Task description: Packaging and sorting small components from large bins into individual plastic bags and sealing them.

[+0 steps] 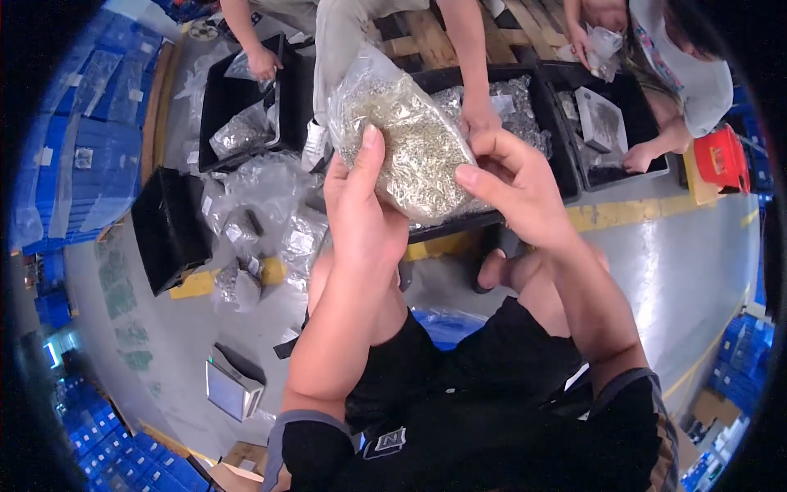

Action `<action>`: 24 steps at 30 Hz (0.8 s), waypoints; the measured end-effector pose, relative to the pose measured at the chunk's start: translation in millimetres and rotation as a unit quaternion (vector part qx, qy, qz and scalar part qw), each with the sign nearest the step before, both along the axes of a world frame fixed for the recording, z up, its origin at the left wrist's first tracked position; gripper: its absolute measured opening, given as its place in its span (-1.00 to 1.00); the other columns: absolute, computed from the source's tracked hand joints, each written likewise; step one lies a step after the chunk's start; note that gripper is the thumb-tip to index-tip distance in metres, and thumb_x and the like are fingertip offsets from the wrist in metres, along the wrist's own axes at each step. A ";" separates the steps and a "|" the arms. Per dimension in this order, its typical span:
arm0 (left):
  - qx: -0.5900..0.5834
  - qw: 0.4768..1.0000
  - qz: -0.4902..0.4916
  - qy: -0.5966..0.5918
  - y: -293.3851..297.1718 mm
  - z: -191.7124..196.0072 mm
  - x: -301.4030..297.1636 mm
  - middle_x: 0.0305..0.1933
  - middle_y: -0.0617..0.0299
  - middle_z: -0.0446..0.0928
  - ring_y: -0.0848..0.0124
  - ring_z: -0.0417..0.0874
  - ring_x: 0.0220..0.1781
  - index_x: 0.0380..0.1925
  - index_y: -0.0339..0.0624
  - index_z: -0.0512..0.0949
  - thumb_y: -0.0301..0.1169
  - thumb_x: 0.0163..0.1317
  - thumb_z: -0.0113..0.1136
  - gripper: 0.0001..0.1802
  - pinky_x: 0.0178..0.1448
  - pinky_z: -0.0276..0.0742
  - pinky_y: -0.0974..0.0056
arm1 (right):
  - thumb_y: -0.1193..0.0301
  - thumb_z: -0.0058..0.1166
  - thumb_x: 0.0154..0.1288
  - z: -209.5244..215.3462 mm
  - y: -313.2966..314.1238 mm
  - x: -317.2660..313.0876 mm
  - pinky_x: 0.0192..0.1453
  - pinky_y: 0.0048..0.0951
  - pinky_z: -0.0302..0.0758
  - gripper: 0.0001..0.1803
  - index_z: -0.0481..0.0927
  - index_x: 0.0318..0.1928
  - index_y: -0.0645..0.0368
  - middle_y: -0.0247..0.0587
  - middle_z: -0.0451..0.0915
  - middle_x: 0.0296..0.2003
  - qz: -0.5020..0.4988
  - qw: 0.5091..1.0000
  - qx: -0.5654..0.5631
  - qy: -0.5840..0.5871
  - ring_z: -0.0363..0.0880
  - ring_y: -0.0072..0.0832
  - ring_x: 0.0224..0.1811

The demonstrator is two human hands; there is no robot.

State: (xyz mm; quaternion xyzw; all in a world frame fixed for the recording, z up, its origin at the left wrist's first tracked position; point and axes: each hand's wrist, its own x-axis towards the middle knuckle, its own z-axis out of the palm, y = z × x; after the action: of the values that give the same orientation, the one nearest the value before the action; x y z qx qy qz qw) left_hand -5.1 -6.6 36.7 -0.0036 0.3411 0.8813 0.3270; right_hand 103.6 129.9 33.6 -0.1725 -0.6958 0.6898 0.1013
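Note:
Between my two hands is a clear plastic bag (418,152) filled with many small pale metallic pieces, too fine to make out singly. My left hand (365,197) supports its left side from below, with the thumb lying on top. At the bag's right lower edge, my right hand (525,184) grips it between thumb and fingers. The upper end of the bag is loose, emptier plastic. Behind it sits a long black tray (566,156) holding more bags of small parts, partly hidden by my hands and the bag.
Across from me, one co-worker's hand (264,63) reaches into a black crate (215,98). Another co-worker's hand (639,157) is at a black bin (656,135) on the right. Filled bags (238,283) lie on the floor beside a tilted black crate (168,225). A red bucket (721,160) stands far right.

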 end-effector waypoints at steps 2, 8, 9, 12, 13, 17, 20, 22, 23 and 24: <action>0.002 1.000 0.002 0.002 -0.3 0.2 -1.1 -0.01 0.12 0.58 0.33 0.63 -0.01 0.04 -0.31 0.44 -0.36 0.39 0.07 -0.69 0.09 0.58 0.19 | 0.41 0.19 0.29 1.3 1.2 -0.5 -0.11 -0.63 0.37 -0.80 0.48 -0.19 0.23 -0.41 0.50 -0.25 0.013 0.999 -0.032 0.007 0.42 -0.74 -0.22; 0.035 0.999 -0.002 0.033 -3.5 -6.2 -2.8 0.07 0.08 0.54 0.29 0.61 0.06 0.10 -0.36 0.39 -0.12 0.40 0.03 -0.49 0.14 0.55 0.15 | 0.39 0.16 0.33 -7.5 -1.9 -4.1 -0.10 -0.62 0.32 -0.82 0.45 -0.26 0.19 -0.42 0.44 -0.26 0.017 0.993 -0.090 0.079 0.38 -0.71 -0.21; 0.005 0.997 -0.018 0.076 -4.7 -7.8 -4.1 0.17 0.09 0.46 0.24 0.52 0.17 0.20 -0.30 0.29 0.06 0.36 -0.06 -0.34 0.24 0.44 0.09 | 0.39 0.16 0.33 -8.8 -2.5 -4.7 -0.10 -0.62 0.32 -0.82 0.45 -0.26 0.19 -0.42 0.44 -0.26 0.016 0.993 -0.090 0.078 0.38 -0.71 -0.21; 0.013 0.996 -0.028 0.079 -4.9 -7.8 -4.7 0.22 0.07 0.43 0.22 0.49 0.21 0.24 -0.30 0.25 0.16 0.35 -0.13 -0.24 0.28 0.41 0.07 | 0.34 0.15 0.34 -11.0 -3.8 -5.2 -0.12 -0.61 0.30 -0.79 0.43 -0.31 0.17 -0.42 0.41 -0.30 0.017 0.990 -0.085 0.111 0.35 -0.68 -0.25; 0.049 0.998 -0.019 0.041 -4.2 -7.0 -4.4 0.15 0.05 0.48 0.24 0.55 0.14 0.18 -0.37 0.31 0.09 0.37 -0.10 -0.30 0.21 0.50 0.10 | 0.32 0.15 0.35 -10.6 -4.0 -5.0 -0.13 -0.61 0.28 -0.77 0.42 -0.33 0.17 -0.42 0.40 -0.32 0.015 0.990 -0.083 0.109 0.33 -0.68 -0.27; 0.032 0.999 -0.026 0.031 -3.8 -4.9 -3.9 0.18 0.05 0.46 0.23 0.54 0.16 0.21 -0.34 0.28 0.13 0.37 -0.14 -0.27 0.23 0.47 0.09 | 0.29 0.14 0.35 -5.2 -4.7 -5.3 -0.17 -0.60 0.25 -0.75 0.41 -0.37 0.15 -0.42 0.39 -0.35 0.009 0.991 -0.090 0.101 0.31 -0.67 -0.29; 0.020 0.999 -0.026 0.023 -3.6 -5.4 -2.5 0.18 0.06 0.46 0.23 0.53 0.17 0.21 -0.33 0.28 0.14 0.37 -0.15 -0.27 0.24 0.47 0.09 | 0.30 0.15 0.34 -6.3 -5.8 -4.8 -0.19 -0.60 0.23 -0.74 0.40 -0.38 0.15 -0.42 0.39 -0.37 0.003 0.990 -0.090 0.113 0.29 -0.67 -0.31; 0.018 0.999 -0.026 0.025 -3.3 -5.2 -1.9 0.18 0.06 0.46 0.23 0.52 0.19 0.22 -0.33 0.28 0.15 0.37 -0.16 -0.26 0.25 0.46 0.09 | 0.30 0.15 0.34 -7.3 -6.2 -4.6 -0.19 -0.60 0.23 -0.74 0.39 -0.39 0.14 -0.42 0.39 -0.37 0.002 0.989 -0.088 0.118 0.29 -0.67 -0.32; 0.017 0.999 -0.026 0.025 -3.0 -5.2 -1.5 0.18 0.06 0.46 0.23 0.52 0.19 0.22 -0.33 0.28 0.15 0.37 -0.16 -0.26 0.25 0.46 0.09 | 0.30 0.15 0.34 -7.8 -6.1 -4.3 -0.20 -0.60 0.23 -0.73 0.39 -0.39 0.14 -0.42 0.39 -0.37 0.003 0.989 -0.085 0.122 0.28 -0.67 -0.32; 0.023 0.999 -0.029 0.026 -2.6 -5.1 -1.1 0.18 0.06 0.46 0.23 0.52 0.19 0.22 -0.33 0.28 0.15 0.37 -0.16 -0.25 0.25 0.46 0.10 | 0.30 0.15 0.34 -7.6 -5.7 -3.6 -0.20 -0.60 0.23 -0.73 0.39 -0.39 0.14 -0.42 0.39 -0.37 0.003 0.989 -0.085 0.122 0.28 -0.67 -0.32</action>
State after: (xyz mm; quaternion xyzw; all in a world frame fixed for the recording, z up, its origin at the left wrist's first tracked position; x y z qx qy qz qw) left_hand -6.2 -9.3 31.6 0.0371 0.3291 0.8787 0.3437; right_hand 100.0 124.1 25.9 -0.0929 -0.6174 0.7627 0.1684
